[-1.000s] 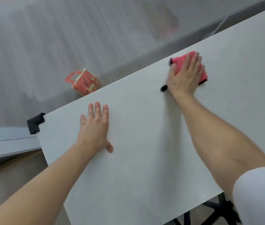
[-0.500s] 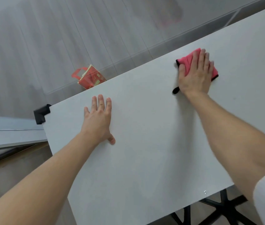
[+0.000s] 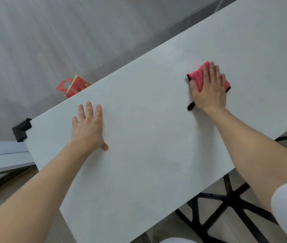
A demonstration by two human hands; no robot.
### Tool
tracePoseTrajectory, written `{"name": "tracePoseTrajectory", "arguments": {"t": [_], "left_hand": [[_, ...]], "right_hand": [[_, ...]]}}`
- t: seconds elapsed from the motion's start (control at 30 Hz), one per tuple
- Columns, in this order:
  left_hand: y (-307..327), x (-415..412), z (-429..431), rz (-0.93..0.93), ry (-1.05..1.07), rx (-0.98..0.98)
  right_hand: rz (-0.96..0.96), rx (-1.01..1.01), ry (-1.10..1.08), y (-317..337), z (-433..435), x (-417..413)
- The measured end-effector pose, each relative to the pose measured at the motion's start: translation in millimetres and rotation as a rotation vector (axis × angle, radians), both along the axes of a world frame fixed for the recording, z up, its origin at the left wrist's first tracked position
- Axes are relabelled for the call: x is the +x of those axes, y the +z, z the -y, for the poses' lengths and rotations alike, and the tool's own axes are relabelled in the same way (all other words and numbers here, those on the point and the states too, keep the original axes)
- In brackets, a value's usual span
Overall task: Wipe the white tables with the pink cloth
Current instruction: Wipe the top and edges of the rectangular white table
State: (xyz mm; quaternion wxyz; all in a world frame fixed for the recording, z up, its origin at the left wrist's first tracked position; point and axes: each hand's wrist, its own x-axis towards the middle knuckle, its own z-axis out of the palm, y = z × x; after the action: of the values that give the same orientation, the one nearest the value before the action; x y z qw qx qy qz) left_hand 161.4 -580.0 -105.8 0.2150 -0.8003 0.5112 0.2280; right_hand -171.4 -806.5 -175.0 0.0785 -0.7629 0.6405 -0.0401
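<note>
Off-task stuff: red carton [image 3: 74, 85] on the floor [image 3: 51, 41] past the far edge of the counter [image 3: 156, 155], left of centre. It's tilted, with a cut-out carry handle on its left side and a yellow-green strip along the top; print too blurred to read, and the counter edge hides its lower part. Floor is grey tile with pale grout lines, plus a darker band running diagonally far right. Black L-shaped corner cap [image 3: 22, 129] wraps the counter's far-left corner. Black frame [image 3: 230, 197] with crossed struts sits under the near-right side, over tan flooring.
</note>
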Motion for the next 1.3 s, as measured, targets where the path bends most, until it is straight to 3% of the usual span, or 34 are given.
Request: {"name": "tracePoseTrajectory", "arguments": {"t": [0.1, 0.23, 0.33, 0.4, 0.5, 0.63, 0.73, 0.87, 0.93, 1.03, 1.17, 1.23, 1.3], "left_hand": [[3, -26, -3, -0.033, -0.03, -0.035], [9, -73, 6, -0.099, -0.064, -0.007], [8, -107, 15, -0.089, -0.142, -0.036], [6, -129, 20, -0.102, -0.185, -0.041], [3, -167, 21, -0.143, -0.261, -0.012], [2, -204, 23, -0.121, -0.311, -0.008], [0, -221, 26, -0.099, -0.289, 0.005], [-6, -225, 25, -0.078, -0.261, -0.027], [-7, -223, 25, -0.078, -0.27, -0.015], [-7, -224, 27, -0.067, -0.27, -0.002], [-5, -224, 27, -0.071, -0.265, -0.008], [-5, -222, 27, -0.08, -0.26, -0.007], [-5, -223, 27, -0.081, -0.258, -0.008]], "right_hand": [[0.023, -0.019, -0.17, -2, -22, 22], [0.077, 0.017, 0.373, -4, -137, 74], [0.07, 0.053, 0.628, 0, -150, 20], [0.024, 0.056, 0.481, 2, -114, -35], [-0.057, 0.077, 0.044, 6, -47, -103], [0.002, 0.025, -0.184, -3, -54, -80], [0.038, 0.023, 0.034, -1, -140, -67], [0.01, 0.122, 0.465, 6, -180, -145], [-0.065, 0.155, 0.407, 8, -140, -185], [-0.11, 0.137, 0.045, 9, -75, -216], [-0.013, 0.03, -0.278, -8, -89, -164], [0.047, 0.026, -0.168, -7, -142, -118], [0.096, 0.057, 0.108, -3, -195, -95]]}}
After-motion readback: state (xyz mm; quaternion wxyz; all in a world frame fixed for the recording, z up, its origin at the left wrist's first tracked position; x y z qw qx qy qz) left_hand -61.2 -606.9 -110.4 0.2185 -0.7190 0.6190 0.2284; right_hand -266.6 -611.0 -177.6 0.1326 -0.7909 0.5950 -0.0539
